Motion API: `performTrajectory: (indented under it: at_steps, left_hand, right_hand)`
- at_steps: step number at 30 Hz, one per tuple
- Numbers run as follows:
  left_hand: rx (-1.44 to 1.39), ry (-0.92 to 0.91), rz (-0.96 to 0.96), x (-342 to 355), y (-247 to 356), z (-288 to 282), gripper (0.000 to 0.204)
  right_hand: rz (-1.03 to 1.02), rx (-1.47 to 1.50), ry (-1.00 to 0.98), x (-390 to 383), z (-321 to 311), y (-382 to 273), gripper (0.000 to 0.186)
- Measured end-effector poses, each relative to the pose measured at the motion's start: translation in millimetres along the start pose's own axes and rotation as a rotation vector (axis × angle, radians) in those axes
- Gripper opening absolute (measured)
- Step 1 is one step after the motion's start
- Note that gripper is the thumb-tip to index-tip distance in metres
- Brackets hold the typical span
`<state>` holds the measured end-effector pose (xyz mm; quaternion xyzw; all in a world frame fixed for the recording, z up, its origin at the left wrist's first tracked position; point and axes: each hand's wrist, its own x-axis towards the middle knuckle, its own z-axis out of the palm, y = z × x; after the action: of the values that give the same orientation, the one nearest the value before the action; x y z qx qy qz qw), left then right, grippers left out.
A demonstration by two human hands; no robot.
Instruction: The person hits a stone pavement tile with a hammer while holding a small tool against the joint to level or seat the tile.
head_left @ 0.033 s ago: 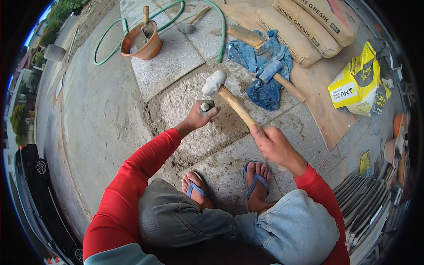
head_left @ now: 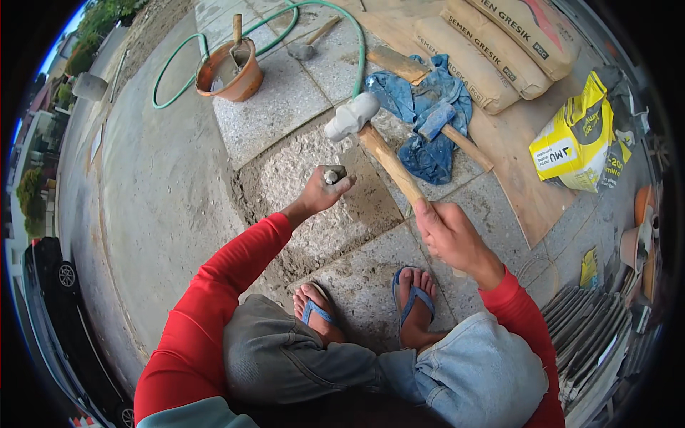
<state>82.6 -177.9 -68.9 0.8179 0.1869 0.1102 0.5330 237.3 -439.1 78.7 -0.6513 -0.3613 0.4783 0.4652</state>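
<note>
A metal chisel [head_left: 330, 177], seen almost end-on, stands in the closed grip of my left hand [head_left: 319, 195]. Its lower end is hidden by the hand. Below it lies a square of rough, chipped mortar [head_left: 285, 155], set among grey paving tiles. My right hand [head_left: 452, 235] is wrapped round the wooden handle of a hammer [head_left: 391, 162]. The hammer's pale, dusty head is raised up and to the right of the chisel, apart from it.
An orange bucket [head_left: 246, 84] with a trowel stands by a green hose [head_left: 362, 60]. Another hammer [head_left: 437, 120] lies on a blue cloth [head_left: 437, 164]. Paper cement sacks [head_left: 464, 65], a yellow bag [head_left: 571, 153] and stacked grey slats [head_left: 589, 332] are at right.
The hammer head has risen and shifted slightly right and up; my right hand has moved slightly right. The left hand and chisel have hardly moved.
</note>
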Motion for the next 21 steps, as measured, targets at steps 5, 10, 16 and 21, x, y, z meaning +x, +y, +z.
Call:
performTrajectory:
  at_steps: [5, 10, 16, 21]
  left_hand:
    - [0.166, -0.049, -0.084, 14.0, -6.3, -9.3, 0.04]
    - [0.022, 0.073, 0.038, 2.6, -15.3, 10.8, 0.039]
    - [0.031, -0.044, -0.138, 21.3, -5.6, -8.6, 0.04]
    - [0.077, -0.087, -0.146, 20.0, -9.4, -9.8, 0.047]
  right_hand:
    - [-0.408, 0.433, 0.158, -9.4, -24.7, -59.6, 0.053]
    - [-0.146, -0.325, 0.16, 17.3, 21.2, 20.4, 0.066]
    - [0.079, 0.174, 0.022, 3.2, 2.8, -7.2, 0.062]
    - [-0.425, 0.377, 0.211, -1.1, -23.6, -65.8, 0.058]
